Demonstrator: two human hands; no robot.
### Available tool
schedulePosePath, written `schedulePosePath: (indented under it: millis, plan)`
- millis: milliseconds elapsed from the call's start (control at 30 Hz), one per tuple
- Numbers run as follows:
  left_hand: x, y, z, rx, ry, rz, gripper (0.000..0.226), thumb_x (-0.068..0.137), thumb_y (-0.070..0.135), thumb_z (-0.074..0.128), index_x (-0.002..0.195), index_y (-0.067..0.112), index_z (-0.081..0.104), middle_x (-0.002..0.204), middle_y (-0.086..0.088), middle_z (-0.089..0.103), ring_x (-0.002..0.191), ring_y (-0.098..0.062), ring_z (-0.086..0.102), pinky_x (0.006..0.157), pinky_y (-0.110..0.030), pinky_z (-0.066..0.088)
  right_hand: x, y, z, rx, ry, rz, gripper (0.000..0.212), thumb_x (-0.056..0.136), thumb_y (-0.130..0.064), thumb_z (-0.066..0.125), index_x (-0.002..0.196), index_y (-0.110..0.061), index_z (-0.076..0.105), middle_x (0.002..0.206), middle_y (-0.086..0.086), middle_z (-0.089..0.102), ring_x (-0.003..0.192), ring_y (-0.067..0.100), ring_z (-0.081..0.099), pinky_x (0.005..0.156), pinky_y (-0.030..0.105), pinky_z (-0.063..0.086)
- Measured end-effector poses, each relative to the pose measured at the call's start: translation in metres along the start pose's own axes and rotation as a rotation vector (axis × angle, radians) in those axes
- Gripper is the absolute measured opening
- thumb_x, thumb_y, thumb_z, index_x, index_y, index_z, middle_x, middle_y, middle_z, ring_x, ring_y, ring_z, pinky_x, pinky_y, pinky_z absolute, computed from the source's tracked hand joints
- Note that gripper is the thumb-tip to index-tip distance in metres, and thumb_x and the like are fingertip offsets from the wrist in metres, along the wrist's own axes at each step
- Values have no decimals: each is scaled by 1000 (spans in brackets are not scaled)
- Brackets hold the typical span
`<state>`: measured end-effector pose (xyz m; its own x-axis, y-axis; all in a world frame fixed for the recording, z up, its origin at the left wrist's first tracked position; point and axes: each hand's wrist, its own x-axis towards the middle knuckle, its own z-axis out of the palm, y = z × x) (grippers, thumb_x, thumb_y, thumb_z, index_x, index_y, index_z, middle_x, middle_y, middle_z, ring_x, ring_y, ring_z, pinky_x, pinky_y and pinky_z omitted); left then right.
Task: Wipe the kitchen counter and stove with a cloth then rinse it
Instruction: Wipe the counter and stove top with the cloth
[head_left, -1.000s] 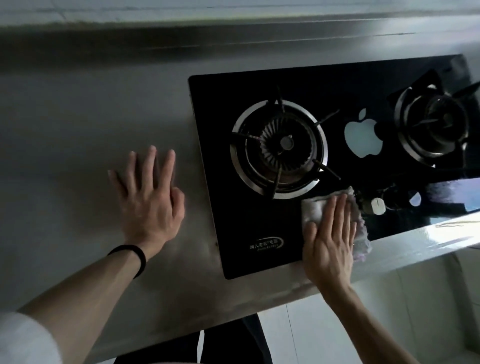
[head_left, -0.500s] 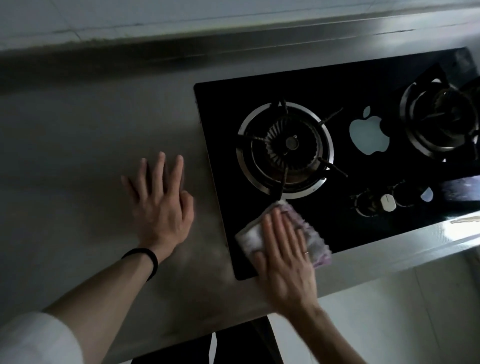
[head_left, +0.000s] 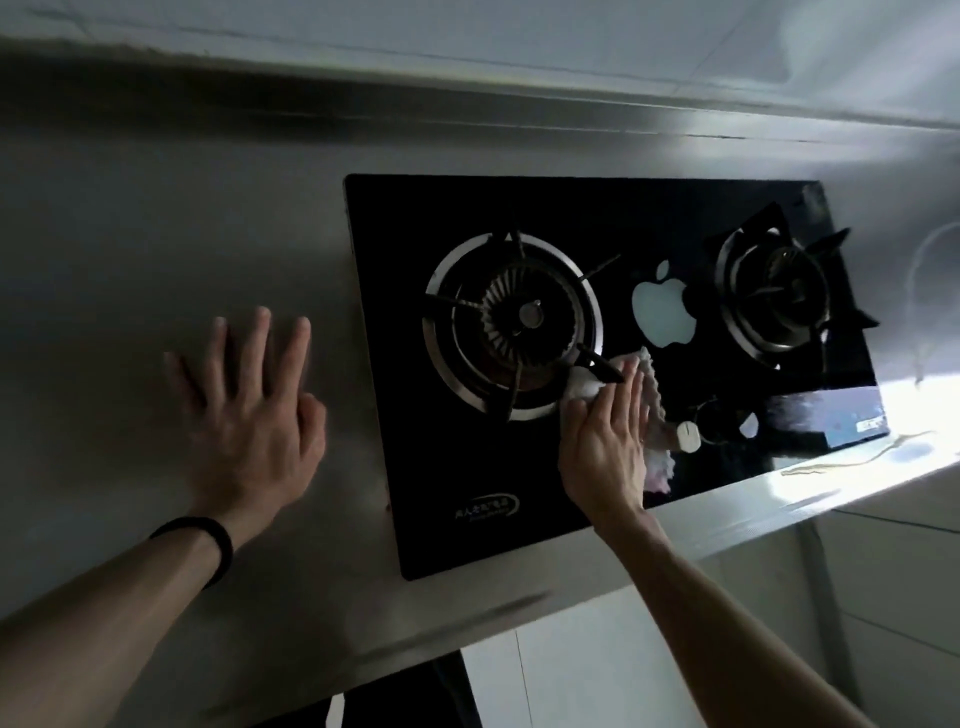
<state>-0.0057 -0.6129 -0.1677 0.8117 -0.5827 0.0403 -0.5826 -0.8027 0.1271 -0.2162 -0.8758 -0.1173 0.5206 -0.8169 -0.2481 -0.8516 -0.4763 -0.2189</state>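
Worktop (head_left: 130, 234): dull brushed metal, running the full width of the view, with a raised lip at the back where it meets the wall.
Wall (head_left: 467, 31): pale, with faint tile lines, along the top of the view.
Front edge (head_left: 779, 499): a bright strip of light lies along it on the right side.
Below the worktop (head_left: 571, 675): pale cabinet fronts, with a dark gap further left.
Stove (head_left: 395, 312): black glass panel set into the worktop, with two gas burners.
Left burner (head_left: 511, 325): ringed in bright metal, with dark pan-support prongs radiating outward.
Right burner (head_left: 774, 296): the same kind, near the far right corner of the glass.
Apple-shaped mark (head_left: 665, 306): pale, on the glass between the burners.
Badge (head_left: 485, 505): small oval print near the front left corner of the glass, too small to read.
Knob (head_left: 688, 436): white, near the front edge of the glass, just right of the cloth.
Cloth (head_left: 652, 384): pale and crumpled, on the glass at the lower right of the left burner, and one prong (head_left: 597, 366) reaches across its upper edge.
Right hand (head_left: 608, 436): flat, with its fingers straight and together, pressing down on the cloth and covering most of it.
Left hand (head_left: 249, 415): palm down with fingers spread, resting on bare worktop left of the stove and apart from it.
Wristband (head_left: 208, 535): black, on the left wrist.
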Motion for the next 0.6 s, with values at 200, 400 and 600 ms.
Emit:
schedulePosePath:
  millis: [200, 400, 600]
  plan:
    - [1, 1, -5, 10, -33, -15, 71, 96, 37, 35, 166, 27, 25, 172, -9, 23, 156, -45, 20, 123, -72, 7, 19, 10, -11, 14, -63, -92, 70, 112, -39, 26, 165, -5, -4, 173, 11, -15, 159, 16, -21, 130, 39, -9]
    - [3, 3, -11, 4, -64, -37, 70, 96, 35, 38, 165, 25, 29, 172, -10, 25, 156, -45, 21, 123, -73, 10, 71, 5, -25, -38, -111, -91, 67, 111, -39, 23, 164, -4, 0, 173, 12, -16, 158, 18, -22, 128, 36, -14]
    - [4, 8, -15, -1, -103, -45, 72, 94, 35, 39, 164, 24, 31, 172, -10, 25, 157, -46, 18, 122, -74, 10, 145, 6, -55, -162, -215, -414, 67, 112, -35, 27, 165, -3, 2, 173, 15, -13, 159, 22, -18, 130, 40, -9]
